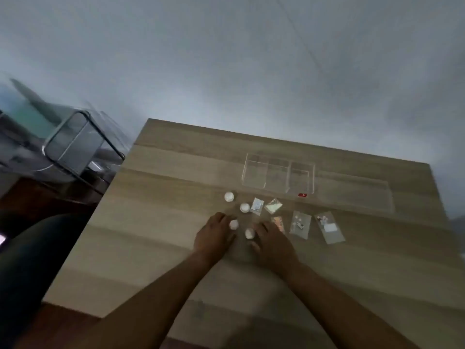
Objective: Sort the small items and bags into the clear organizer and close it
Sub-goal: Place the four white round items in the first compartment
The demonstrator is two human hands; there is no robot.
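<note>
A clear organizer with divided compartments stands open on the wooden table, and its clear lid lies flat to its right. In front of it sit several small white round items, the farthest one and another standing free. My left hand touches a third white item with its fingertips. My right hand touches a fourth one. Small clear bags lie to the right: one, an iridescent one, one and the largest. The frame is blurred.
A tiny red piece lies by the organizer's front right corner. A clear chair with a dark metal frame stands beyond the table's left edge. The table's left edge runs diagonally toward me.
</note>
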